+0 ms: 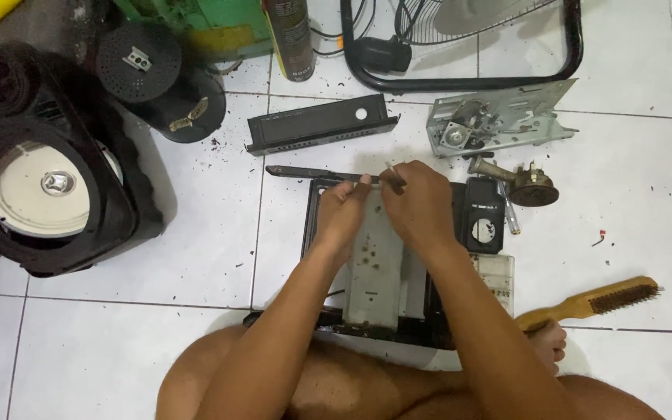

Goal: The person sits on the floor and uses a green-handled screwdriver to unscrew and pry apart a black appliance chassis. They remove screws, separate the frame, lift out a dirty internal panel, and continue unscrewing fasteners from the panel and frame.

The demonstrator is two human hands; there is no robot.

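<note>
Left hand and right hand meet at center — both pinch a thin metal rod over the grey plate in a black frame. Wire brush at four o'clock, speaker at nine.

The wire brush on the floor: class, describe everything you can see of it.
The wire brush has a yellowish wooden handle and body, with a dark patch of bristles set into its far end. It lies flat on the white tiled floor, slanting up to the right, bristle end farthest from the person. Its handle end lies against the person's foot. Neither hand touches it.
</note>
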